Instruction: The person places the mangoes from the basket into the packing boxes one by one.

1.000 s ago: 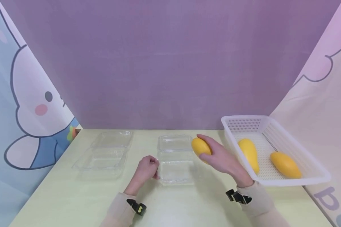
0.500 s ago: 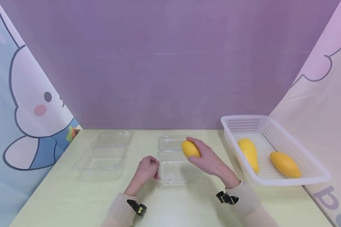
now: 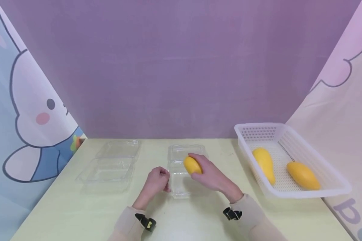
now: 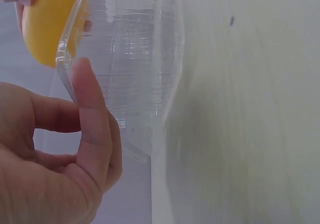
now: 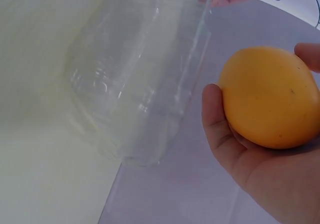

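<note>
held mango (image 3: 192, 165) partly hidden, sleeves (image 3: 129, 221) cut off

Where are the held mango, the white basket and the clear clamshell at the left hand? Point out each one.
Held mango (image 5: 270, 101), right wrist view: middle of its rounded surface.
White basket (image 3: 312, 194), head view: its near rim.
Clear clamshell (image 4: 132, 54), left wrist view: side wall facing the camera.

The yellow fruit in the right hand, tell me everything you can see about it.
The fruit, probably a mango, is yellow-orange, rounded and smooth-looking, with a few tiny dark specks. The right hand grips it, hiding part of it. It is held up over an open clear container; the right wrist view shows a gap between them.
</note>
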Demonstrator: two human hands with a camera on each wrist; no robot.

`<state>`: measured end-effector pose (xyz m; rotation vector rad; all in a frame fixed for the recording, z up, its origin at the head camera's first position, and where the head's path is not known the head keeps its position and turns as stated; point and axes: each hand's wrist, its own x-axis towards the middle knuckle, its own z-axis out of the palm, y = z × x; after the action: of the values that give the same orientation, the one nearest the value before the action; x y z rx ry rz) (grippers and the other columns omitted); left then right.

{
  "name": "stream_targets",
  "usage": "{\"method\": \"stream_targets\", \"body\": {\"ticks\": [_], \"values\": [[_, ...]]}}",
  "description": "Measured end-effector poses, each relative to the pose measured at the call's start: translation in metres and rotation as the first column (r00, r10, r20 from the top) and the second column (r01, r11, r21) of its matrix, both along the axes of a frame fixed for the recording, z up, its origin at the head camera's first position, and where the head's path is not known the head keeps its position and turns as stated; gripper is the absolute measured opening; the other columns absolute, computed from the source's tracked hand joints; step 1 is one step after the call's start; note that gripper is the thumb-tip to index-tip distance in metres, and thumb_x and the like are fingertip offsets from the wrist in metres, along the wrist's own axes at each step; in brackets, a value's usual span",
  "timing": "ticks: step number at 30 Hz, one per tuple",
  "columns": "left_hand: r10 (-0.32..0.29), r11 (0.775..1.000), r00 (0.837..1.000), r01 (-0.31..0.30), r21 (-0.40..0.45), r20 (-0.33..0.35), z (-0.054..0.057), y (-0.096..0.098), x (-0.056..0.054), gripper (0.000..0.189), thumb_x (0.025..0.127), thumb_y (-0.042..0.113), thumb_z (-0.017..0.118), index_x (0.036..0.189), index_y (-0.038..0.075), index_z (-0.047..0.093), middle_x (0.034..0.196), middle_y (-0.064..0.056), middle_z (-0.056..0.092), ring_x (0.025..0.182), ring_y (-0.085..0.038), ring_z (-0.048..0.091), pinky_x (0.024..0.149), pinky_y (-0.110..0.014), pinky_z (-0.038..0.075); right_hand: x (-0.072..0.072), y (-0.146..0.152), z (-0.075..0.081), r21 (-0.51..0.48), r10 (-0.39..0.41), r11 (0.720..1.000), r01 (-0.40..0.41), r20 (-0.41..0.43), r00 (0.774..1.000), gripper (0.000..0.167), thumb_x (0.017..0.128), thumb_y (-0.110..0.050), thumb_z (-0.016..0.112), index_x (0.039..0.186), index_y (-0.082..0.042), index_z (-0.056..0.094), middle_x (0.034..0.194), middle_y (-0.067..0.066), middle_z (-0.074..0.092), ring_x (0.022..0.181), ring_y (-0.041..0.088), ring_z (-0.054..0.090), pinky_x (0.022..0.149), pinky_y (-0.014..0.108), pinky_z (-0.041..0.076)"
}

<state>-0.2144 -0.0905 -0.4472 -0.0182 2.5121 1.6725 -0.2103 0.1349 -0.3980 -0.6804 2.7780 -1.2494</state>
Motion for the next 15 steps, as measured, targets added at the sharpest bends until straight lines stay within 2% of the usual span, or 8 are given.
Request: {"method": "stream_targets", "body": {"ticks": [5,15], "values": [[0.007,1.000,1.000,-0.007,-0.012,0.000,0.001,0.002,-0.001,0.014,0.099,0.005,0.054,0.106,-0.007,0.058,0.074,-0.015,0.062,0.052,-0.016,0.063,0.058,-0.032,0.056,-0.003,-0.006,-0.005,0.022,0.017,1.000,-0.017,0.000,1.000,0.073,0.085,-0.018,0.063,0.154,-0.009,0.041,0.139,0.009,0.054,0.096,0.018,0.052,0.084,0.041,0.048],[0.008,1.000,1.000,-0.008,-0.030,0.016,-0.002,0.004,0.001,0.015,0.100,0.009,0.056,0.107,-0.005,0.058,0.071,-0.010,0.060,0.052,-0.016,0.062,0.057,-0.031,0.056,-0.006,-0.020,-0.020,0.047,0.042,0.998,-0.043,0.023,0.999,0.069,0.085,-0.017,0.065,0.151,-0.007,0.044,0.123,0.011,0.056,0.091,0.019,0.052,0.079,0.040,0.049]]}}
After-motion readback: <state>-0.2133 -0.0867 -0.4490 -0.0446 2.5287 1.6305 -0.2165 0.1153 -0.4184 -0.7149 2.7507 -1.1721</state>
